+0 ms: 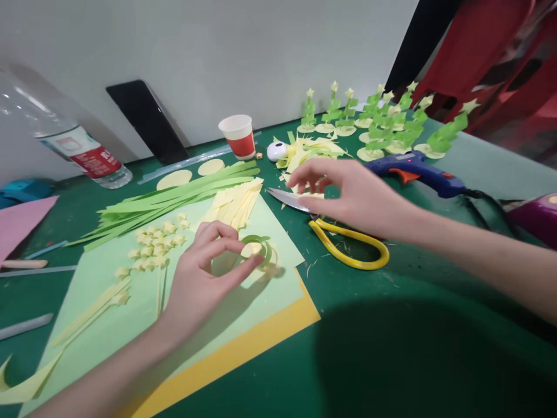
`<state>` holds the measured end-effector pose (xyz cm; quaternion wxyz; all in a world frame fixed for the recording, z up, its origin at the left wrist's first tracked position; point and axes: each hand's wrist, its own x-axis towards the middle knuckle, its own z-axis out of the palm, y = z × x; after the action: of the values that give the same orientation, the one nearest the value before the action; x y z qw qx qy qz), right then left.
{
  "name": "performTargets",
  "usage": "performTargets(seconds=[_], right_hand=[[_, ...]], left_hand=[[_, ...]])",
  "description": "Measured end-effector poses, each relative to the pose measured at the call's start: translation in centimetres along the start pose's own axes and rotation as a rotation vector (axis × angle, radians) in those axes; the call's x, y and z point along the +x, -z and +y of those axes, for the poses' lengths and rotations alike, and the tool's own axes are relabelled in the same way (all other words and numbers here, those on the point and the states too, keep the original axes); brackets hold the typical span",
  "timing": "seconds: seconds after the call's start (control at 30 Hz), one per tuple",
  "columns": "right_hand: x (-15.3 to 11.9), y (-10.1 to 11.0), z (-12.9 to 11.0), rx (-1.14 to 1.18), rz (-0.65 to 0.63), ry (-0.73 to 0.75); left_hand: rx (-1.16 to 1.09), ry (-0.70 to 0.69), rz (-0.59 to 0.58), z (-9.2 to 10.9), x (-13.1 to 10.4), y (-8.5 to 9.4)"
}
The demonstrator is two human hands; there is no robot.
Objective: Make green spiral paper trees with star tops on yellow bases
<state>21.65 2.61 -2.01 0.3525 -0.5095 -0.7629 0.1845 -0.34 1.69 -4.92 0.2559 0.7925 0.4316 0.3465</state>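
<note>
My left hand point(202, 270) pinches a small pale yellow paper piece point(251, 250) with a curled green paper strip point(266, 251) around it, held above a light green paper sheet point(226, 342). My right hand point(343, 188) hovers over the scissors point(350, 258) with yellow handles, its fingers curved and apart, with nothing seen in them. Small folded paper stars point(159, 241) lie on the sheet left of my left hand. Beyond them are long green paper strips point(174, 194) and pale yellow strips point(237, 200).
Several green paper plants point(346, 116) topped with stars stand at the back right, by a blue glue gun point(418, 168). A paper cup point(239, 139), a phone point(145, 122) and a bottle point(82, 145) line the wall. Yellow scraps point(311, 151) lie behind the scissors.
</note>
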Motion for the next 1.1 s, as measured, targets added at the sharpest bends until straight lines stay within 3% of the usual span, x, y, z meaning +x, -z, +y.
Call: performTargets(seconds=[0.1,0.13,0.23,0.4,0.57,0.87,1.1], right_hand=[[-1.0,3.7,2.2,-0.633,-0.053,-0.205],[-1.6,4.7,3.3,-0.723,-0.081,-0.245],[-3.8,6.7,6.8,-0.904,-0.090,-0.407],[-5.9,7.6,11.3,-0.992,-0.048,-0.666],[-5.2,8.3,12.1,-0.768,-0.022,-0.797],[-4.9,8.1,9.3,0.010,0.400,-0.927],[-4.8,7.8,6.6,0.553,0.336,-1.086]], left_hand=[[-0.019,-0.020,0.008,-0.3,0.0,-0.1],[-0.026,-0.028,0.011,-0.4,0.0,-0.1],[-0.044,-0.059,0.026,-0.8,0.1,-0.3],[-0.035,-0.109,0.057,-1.1,0.1,-0.5],[-0.022,-0.124,0.067,-1.2,0.2,-0.5],[-0.023,-0.103,0.078,-1.3,0.0,-0.6],[-0.016,-0.119,0.095,-1.4,0.1,-0.6]])
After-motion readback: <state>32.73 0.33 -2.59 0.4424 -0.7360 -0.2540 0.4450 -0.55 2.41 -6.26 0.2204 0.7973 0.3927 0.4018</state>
